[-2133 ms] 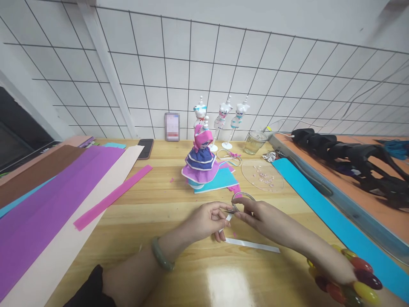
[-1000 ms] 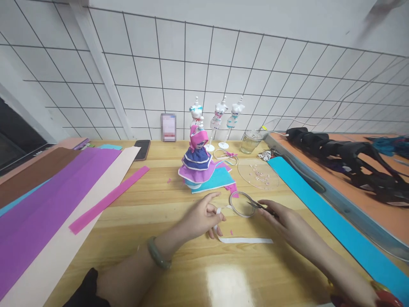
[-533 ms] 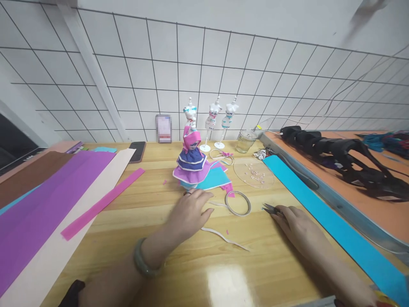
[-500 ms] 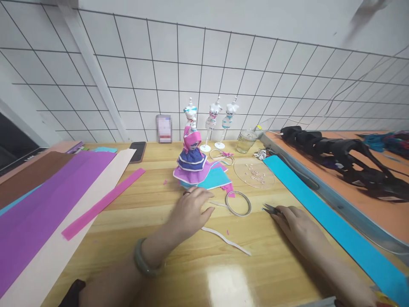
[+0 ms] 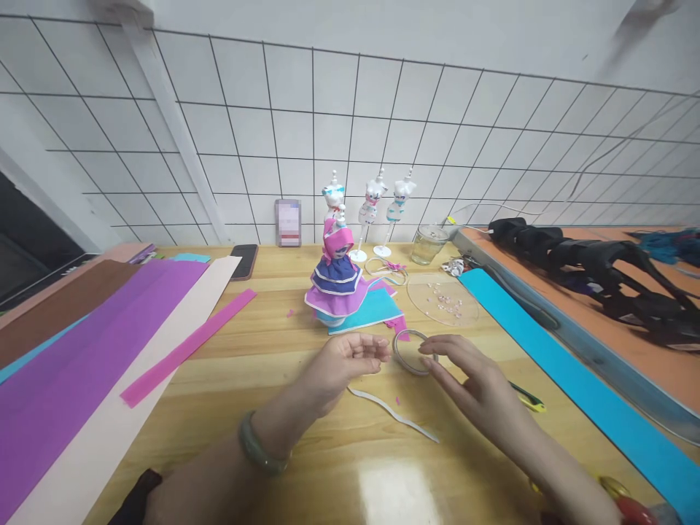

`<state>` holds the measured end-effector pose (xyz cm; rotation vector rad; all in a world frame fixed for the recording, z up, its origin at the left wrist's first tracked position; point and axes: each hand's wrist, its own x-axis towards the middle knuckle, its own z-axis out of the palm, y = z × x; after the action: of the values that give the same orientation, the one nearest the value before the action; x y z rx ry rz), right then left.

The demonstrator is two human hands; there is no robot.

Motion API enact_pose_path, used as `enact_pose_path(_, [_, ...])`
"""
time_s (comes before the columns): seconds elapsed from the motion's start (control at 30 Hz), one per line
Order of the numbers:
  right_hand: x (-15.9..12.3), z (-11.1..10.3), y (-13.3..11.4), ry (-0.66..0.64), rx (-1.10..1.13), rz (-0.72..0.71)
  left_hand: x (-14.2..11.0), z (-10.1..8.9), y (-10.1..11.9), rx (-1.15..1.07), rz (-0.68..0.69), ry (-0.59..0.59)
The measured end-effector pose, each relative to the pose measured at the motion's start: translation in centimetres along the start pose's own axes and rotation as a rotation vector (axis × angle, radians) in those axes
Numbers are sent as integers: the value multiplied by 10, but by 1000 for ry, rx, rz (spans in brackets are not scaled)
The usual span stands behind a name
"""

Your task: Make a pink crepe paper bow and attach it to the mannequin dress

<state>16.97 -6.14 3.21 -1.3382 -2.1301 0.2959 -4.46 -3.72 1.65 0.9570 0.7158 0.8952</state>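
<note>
My right hand (image 5: pixel 470 375) has its thumb and fingertips at the right side of a narrow roll of tape (image 5: pixel 402 357), which it grips at the rim. To the left of the roll, my left hand (image 5: pixel 344 364) is closed, fingers curled toward the thumb; whatever is pinched there is hidden. A thin white strip (image 5: pixel 394 414) lies on the table below both hands. Small black-and-yellow snips (image 5: pixel 528 397) rest right of my right wrist. Behind the hands stands a small dress form (image 5: pixel 336 270) in a pink, navy and purple layered dress, beside a blue piece with white edging (image 5: pixel 369 312).
Three white mini dress forms (image 5: pixel 402 195) stand at the back near a glass (image 5: pixel 428 244). A clear disc with small beads (image 5: pixel 442 302) lies right of centre. Purple sheets (image 5: pixel 109 328), a pink strip (image 5: pixel 189 348) and a long blue strip (image 5: pixel 547 350) flank the table (image 5: pixel 262 437).
My right hand has let go of the snips and moved left onto the tape roll. My left hand has turned and curled its fingers beside the roll. The view has shifted slightly.
</note>
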Motion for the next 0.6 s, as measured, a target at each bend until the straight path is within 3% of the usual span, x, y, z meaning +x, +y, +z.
enact_pose_path(0.13, [19,12,-31,-33,239,136,-1,2,-1,16,41,21])
enact_pose_path(0.33, [27,26,-39,-42,627,400,-1,8,0,93,97,39])
enact_pose_path(0.6, [28,34,-38,21,685,433,3,4,-14,279,230,61])
